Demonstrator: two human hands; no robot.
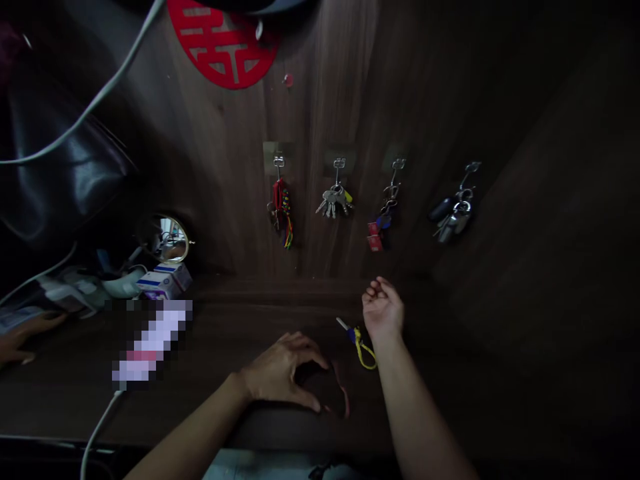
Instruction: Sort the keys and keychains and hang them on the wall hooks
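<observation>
My left hand (287,373) is low over the dark wooden shelf, its thumb and fingers spread in a wide curve. Just right of its fingertips a thin reddish loop (345,393) shows dimly, and I cannot make out whether they touch it. My right hand (384,312) is palm up with loosely curled fingers and nothing visible in them. Beside its wrist lies a key (351,333) with a blue head and a yellow braided cord (367,355). Above both hands, key bunches hang on wall hooks: one with colored cords (281,207), one silver (335,199).
Farther right hang keys with red tags (376,235) and keys with a black fob (443,209). At left are a round mirror (167,239), small boxes (165,280), a pixelated object with a white cable (100,420), and another person's hand (30,337). A red paper-cut (227,70) is on the wall.
</observation>
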